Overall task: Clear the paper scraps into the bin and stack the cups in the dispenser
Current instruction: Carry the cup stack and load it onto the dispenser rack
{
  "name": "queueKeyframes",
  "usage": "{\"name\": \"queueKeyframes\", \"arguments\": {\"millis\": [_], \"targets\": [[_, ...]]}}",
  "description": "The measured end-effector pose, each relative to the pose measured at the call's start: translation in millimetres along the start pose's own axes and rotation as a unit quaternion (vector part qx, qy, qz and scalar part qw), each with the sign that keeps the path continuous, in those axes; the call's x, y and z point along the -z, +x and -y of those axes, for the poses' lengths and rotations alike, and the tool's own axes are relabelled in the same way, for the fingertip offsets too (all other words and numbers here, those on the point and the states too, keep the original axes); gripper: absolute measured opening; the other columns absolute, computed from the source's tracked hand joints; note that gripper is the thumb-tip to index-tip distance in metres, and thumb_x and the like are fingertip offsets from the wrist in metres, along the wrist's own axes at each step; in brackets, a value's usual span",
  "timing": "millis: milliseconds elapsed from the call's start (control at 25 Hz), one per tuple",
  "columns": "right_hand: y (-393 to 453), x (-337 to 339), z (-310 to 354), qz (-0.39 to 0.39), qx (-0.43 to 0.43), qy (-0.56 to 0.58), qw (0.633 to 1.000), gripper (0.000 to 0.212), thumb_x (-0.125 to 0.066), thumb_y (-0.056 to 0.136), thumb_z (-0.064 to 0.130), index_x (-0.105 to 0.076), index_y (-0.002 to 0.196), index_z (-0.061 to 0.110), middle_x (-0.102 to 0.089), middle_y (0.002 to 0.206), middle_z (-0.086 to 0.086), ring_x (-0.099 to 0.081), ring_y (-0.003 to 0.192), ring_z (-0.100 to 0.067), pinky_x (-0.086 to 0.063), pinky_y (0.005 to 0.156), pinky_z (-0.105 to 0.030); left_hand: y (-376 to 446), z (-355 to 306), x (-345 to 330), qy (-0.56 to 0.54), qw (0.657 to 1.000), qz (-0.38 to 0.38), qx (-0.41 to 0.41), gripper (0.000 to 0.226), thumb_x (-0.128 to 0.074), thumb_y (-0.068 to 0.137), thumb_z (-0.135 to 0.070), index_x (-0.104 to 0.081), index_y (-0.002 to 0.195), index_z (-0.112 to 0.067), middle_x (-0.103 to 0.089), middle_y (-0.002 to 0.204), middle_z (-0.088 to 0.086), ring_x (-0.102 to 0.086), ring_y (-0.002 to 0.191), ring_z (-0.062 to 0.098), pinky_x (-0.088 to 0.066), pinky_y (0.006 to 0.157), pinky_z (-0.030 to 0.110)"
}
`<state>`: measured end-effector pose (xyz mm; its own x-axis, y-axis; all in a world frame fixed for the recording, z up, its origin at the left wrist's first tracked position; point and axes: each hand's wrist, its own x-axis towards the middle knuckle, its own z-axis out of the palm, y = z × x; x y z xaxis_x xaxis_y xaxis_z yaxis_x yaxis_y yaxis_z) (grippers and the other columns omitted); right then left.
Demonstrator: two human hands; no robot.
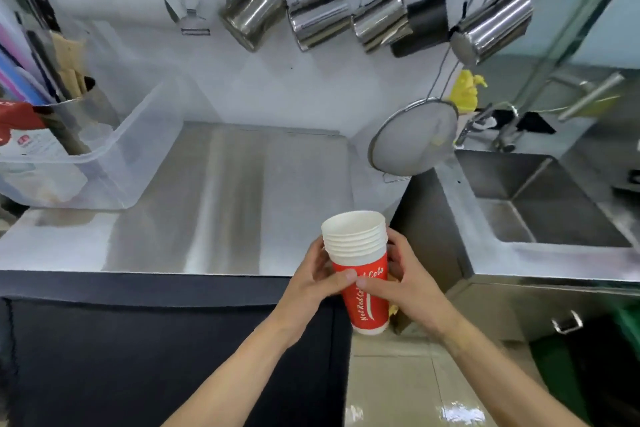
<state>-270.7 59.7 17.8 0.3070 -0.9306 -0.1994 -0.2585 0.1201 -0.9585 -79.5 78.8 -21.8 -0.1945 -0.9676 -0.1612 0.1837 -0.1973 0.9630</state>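
A nested stack of several paper cups [358, 246], red with white lettering and white rims, is upright just past the front edge of the steel counter [221, 198]. My left hand [320, 279] grips the stack's left side, thumb across the red wall. My right hand [405, 282] wraps the right side, thumb meeting the left one. No paper scraps or cup dispenser show in this view.
A clear plastic tub [114, 163] with a steel utensil holder and packets stands at the counter's left. Metal jugs [318, 17] and a strainer [412, 139] hang on the wall. A steel sink [540, 198] lies right. A dark green bin [595, 364] stands at the lower right.
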Motion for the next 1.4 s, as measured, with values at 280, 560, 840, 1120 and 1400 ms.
{"name": "queueKeyframes", "arguments": {"millis": [280,560,840,1120,1400], "targets": [[-81,122,-47,-0.102,0.002,0.093,0.99,0.075,-0.089,0.068,0.031,-0.051,0.132,0.037,-0.067,0.123,0.006,-0.066,0.109,-0.012,-0.057,0.085,-0.03,22,11,-129,0.068,0.993,0.095,0.029,0.075,-0.083,0.066,-0.041,-0.049,0.133,-0.044,-0.068,0.125,-0.019,-0.064,0.116,0.002,-0.055,0.088,0.022],[-174,233,-101,-0.193,0.022,0.148,0.97,0.072,-0.086,0.069,0.022,-0.053,0.132,0.034,-0.069,0.121,0.012,-0.067,0.11,-0.012,-0.058,0.084,-0.031,36,37,-280,0.094,0.981,0.166,0.042,0.072,-0.083,0.064,-0.035,-0.054,0.131,-0.035,-0.071,0.125,-0.007,-0.064,0.119,0.013,-0.055,0.094,0.031],[-257,311,-138,-0.292,0.02,0.176,0.94,0.07,-0.088,0.073,0.018,-0.053,0.132,0.035,-0.068,0.122,0.01,-0.067,0.111,-0.016,-0.057,0.088,-0.035,49,57,-399,0.136,0.954,0.262,0.053,0.073,-0.082,0.067,-0.036,-0.055,0.134,-0.028,-0.069,0.129,0.0,-0.063,0.12,0.02,-0.054,0.1,0.04],[-288,355,-157,-0.37,0.027,0.198,0.907,0.071,-0.085,0.073,0.015,-0.052,0.135,0.028,-0.067,0.124,0.003,-0.068,0.111,-0.017,-0.058,0.085,-0.028,75,64,-473,0.159,0.921,0.352,0.042,0.072,-0.073,0.075,-0.025,-0.048,0.142,-0.025,-0.066,0.132,0.002,-0.062,0.121,0.019,-0.055,0.099,0.037],[-269,403,-169,-0.415,0.01,0.173,0.893,0.072,-0.087,0.067,0.03,-0.054,0.131,0.038,-0.068,0.122,0.005,-0.07,0.104,-0.014,-0.057,0.083,-0.028,136,80,-515,0.139,0.904,0.402,0.048,0.06,-0.073,0.076,-0.021,-0.054,0.132,-0.032,-0.073,0.118,-0.008,-0.067,0.11,0.01,-0.058,0.084,0.024]]}}
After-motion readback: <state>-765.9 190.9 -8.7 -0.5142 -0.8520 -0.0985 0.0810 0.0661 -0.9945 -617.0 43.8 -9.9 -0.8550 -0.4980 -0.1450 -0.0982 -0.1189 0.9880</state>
